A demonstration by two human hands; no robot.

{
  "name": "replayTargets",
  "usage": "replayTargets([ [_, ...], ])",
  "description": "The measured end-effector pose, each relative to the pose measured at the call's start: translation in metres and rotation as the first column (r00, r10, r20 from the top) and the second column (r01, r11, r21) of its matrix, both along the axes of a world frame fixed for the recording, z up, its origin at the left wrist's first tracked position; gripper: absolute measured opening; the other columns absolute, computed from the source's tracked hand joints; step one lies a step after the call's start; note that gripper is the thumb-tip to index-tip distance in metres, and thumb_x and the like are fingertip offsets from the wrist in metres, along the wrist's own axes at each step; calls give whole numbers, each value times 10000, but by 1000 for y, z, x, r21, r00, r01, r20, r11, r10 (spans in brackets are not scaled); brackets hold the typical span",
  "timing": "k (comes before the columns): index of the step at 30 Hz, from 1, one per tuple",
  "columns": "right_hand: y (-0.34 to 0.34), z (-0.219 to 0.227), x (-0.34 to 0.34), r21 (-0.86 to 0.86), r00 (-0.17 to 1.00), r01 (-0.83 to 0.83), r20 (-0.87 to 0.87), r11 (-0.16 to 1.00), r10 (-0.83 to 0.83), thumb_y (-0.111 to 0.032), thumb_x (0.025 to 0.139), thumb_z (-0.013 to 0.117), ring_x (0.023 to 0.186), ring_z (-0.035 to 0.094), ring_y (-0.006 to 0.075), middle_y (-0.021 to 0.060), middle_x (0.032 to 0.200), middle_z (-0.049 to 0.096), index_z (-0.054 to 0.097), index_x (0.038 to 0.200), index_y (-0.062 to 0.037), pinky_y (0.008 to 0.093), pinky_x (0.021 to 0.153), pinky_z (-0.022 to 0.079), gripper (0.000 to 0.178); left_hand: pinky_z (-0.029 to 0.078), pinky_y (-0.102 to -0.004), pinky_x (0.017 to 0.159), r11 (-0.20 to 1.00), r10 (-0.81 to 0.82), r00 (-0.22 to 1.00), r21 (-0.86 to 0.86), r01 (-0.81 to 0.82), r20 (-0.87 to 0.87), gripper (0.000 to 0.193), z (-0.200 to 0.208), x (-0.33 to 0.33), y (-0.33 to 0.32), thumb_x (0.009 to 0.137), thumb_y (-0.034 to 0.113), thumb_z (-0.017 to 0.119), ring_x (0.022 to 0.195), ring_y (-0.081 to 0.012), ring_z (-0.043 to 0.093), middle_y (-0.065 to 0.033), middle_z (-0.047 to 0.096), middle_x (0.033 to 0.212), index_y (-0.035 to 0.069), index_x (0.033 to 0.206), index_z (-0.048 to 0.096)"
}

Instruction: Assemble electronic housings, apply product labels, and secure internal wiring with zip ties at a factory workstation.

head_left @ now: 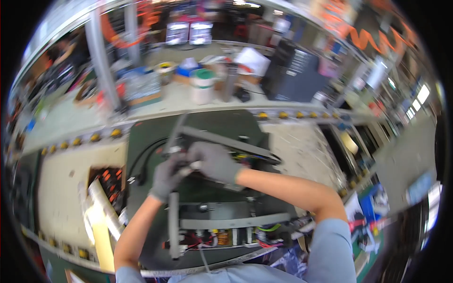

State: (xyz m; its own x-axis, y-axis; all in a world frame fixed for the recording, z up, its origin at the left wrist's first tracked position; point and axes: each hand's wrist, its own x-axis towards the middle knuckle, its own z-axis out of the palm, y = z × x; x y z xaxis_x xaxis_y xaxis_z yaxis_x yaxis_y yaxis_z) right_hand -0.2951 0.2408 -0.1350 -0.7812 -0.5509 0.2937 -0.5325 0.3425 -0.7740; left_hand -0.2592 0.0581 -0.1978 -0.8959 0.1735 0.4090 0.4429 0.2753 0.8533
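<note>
My left hand (166, 178) and my right hand (216, 161), both in grey gloves, meet above a dark green board. Their fingers are closed around a small pale piece (195, 165), too blurred to name. Around them lies a grey metal frame: a long bar (224, 140) runs beyond my right hand, and an upright bar (174, 224) stands below my left hand. Nearer me, a curved grey bar (236, 222) borders electronic parts with a copper coil (222, 237) and coloured wires. A black cable (144, 158) curves to the left of my left hand.
On the left, clear-wrapped rolls (104, 205) lie beside an open box of small black and orange parts (111, 181). Yellow rollers (283, 115) line the conveyor edges. A white tub with a green top (203, 85) and a dark panel (295, 70) stand on the far shelf.
</note>
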Motion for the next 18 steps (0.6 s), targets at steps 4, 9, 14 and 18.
replayTargets([
  [4,4,4,-5,183,983,-80,-150,980,109,-134,634,650,673,574,287,112,701,570,557,667,-72,378,610,448,117,480,-282,817,997,16,999,71,-18,32,344,-6,-10,6,759,-48,624,875,-130,606,-37,644,981,36,1090,585],
  [9,-10,25,33,424,960,-2,-254,905,121,-112,664,583,671,622,326,133,702,635,640,746,-79,423,621,479,105,445,-309,853,701,-301,896,713,-25,327,232,-72,-68,-44,904,103,460,964,-174,567,-81,585,1029,45,1123,511],
  [14,120,115,155,-197,888,85,-431,977,-164,-76,800,529,942,557,306,139,1069,566,554,1036,-46,392,791,442,240,424,-346,920,879,37,950,-442,-178,-309,272,-39,-40,-21,778,-23,554,1066,-258,545,-137,560,1131,28,1045,552],
  [18,271,50,296,-599,-83,800,-72,-24,-994,-61,820,568,734,570,143,64,858,615,575,960,-15,267,652,462,148,449,-316,877,937,-104,848,-336,-91,-520,216,-4,-7,-44,847,30,532,1034,-234,544,-132,502,1222,35,1061,560],
])
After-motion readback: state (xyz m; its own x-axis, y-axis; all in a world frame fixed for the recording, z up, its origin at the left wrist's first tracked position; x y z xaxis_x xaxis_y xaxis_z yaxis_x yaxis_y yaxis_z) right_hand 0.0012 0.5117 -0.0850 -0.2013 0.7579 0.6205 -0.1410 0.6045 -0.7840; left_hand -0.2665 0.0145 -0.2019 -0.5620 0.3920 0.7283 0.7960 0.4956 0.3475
